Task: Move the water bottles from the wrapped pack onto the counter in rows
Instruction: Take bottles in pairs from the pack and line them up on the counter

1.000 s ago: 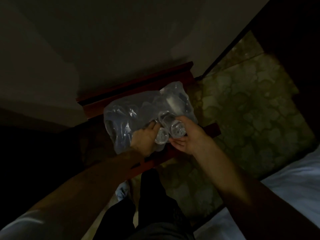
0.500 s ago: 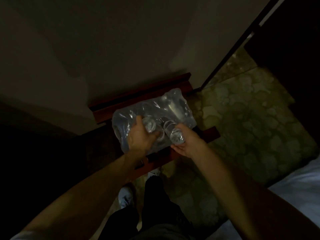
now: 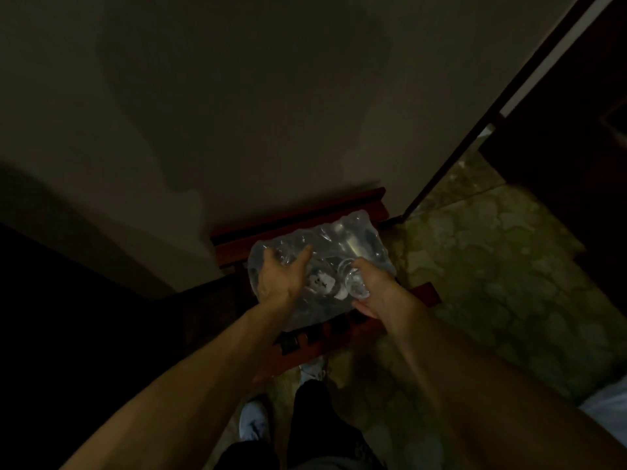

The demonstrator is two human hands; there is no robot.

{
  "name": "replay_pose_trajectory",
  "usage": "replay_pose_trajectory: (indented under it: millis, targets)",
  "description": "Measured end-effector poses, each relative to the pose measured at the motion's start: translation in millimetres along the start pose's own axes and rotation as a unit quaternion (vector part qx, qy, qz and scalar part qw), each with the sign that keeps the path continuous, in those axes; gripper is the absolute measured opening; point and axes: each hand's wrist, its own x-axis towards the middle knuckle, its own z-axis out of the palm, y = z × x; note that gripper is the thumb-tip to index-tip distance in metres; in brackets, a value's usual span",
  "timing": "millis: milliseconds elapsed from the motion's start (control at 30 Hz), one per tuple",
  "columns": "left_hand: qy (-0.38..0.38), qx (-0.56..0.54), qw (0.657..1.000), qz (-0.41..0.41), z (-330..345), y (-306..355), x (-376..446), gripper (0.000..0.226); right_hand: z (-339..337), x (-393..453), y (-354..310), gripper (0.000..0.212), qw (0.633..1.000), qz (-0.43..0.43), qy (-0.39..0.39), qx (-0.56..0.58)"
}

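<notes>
Gripping: left hand (image 3: 279,278) lies on the pack (image 3: 359,242) at its 9 o'clock end, fingers curled over the wrap and a bottle top beneath it.
Right hand (image 3: 375,288): at the pack's 4 o'clock edge, fingers wrapped round a clear bottle (image 3: 354,283) whose end faces the camera.
Pack: clear wrap, crumpled and glossy, with more bottles dimly showing inside; it rests on a red wooden stand (image 3: 369,201) against the wall (image 3: 237,113).
Bottle place: held at the pack's near right edge, touching the wrap; whether it is fully out of the wrap cannot be told in the dim light.
Stand: slats show at 6 o'clock of the pack.
Floor (image 3: 492,266): mottled green tile, at 3 o'clock of the stand.
Person: dark trousers (image 3: 315,429) and a pale shoe (image 3: 252,424) at the bottom of the view.
Bedding (image 3: 607,415): white, at the lower right corner.
</notes>
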Motion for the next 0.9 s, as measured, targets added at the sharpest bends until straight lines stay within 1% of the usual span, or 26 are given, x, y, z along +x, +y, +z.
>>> replay_pose_trajectory:
  millis: [67,167,233,267,300,333,367,400,433,467,533,600,667,767,833,900]
  targets:
    - [0.001,-0.042,0.999,-0.021,-5,3,-3,0.092,4,-7,-6,0.06,1.0,-0.006,0.006,-0.004]
    - [0.004,-0.071,0.997,-0.023,-20,9,-5,0.082,6,-21,-14,0.058,1.0,-0.016,0.001,-0.014]
    - [0.006,-0.079,0.996,-0.031,-34,14,-2,0.083,6,-30,-18,0.055,1.0,-0.016,-0.008,-0.004]
    - [-0.009,-0.107,0.993,-0.048,-42,16,-1,0.083,7,-34,-19,0.055,1.0,-0.016,-0.011,0.007]
    - [-0.043,-0.157,0.984,-0.076,-50,19,0,0.079,7,-38,-21,0.056,1.0,-0.018,-0.014,0.017]
    - [-0.096,-0.223,0.963,-0.114,-59,22,-1,0.071,9,-44,-23,0.057,0.999,-0.023,-0.017,0.027]
    - [-0.155,-0.282,0.935,-0.149,-66,24,-4,0.062,10,-49,-25,0.057,0.999,-0.028,-0.017,0.038]
    - [-0.199,-0.323,0.91,-0.168,-72,27,-8,0.054,12,-54,-27,0.056,0.998,-0.034,-0.015,0.056]
    - [-0.232,-0.351,0.891,-0.171,-76,29,-10,0.049,13,-59,-29,0.056,0.996,-0.04,-0.013,0.078]
    - [-0.257,-0.363,0.881,-0.163,-77,32,-12,0.047,14,-63,-31,0.056,0.994,-0.046,-0.016,0.101]
    - [-0.304,-0.353,0.874,-0.141,-76,40,-19,0.044,18,-72,-32,0.057,0.989,-0.061,-0.039,0.132]
    - [-0.342,-0.326,0.874,-0.112,-73,49,-29,0.035,25,-87,-33,0.053,0.979,-0.089,-0.097,0.158]
    - [-0.362,-0.3,0.88,-0.069,-72,57,-36,0.033,30,-104,-35,0.045,0.965,-0.132,-0.15,0.173]
    - [-0.334,-0.276,0.901,0.014,-84,72,-41,0.037,28,-125,-41,0.038,0.942,-0.199,-0.187,0.197]
    - [-0.313,-0.256,0.912,0.064,-98,86,-45,0.049,25,-139,-43,0.033,0.923,-0.233,-0.214,0.22]
    - [-0.301,-0.234,0.918,0.106,-111,101,-52,0.063,24,-156,-44,0.034,0.899,-0.245,-0.258,0.256]
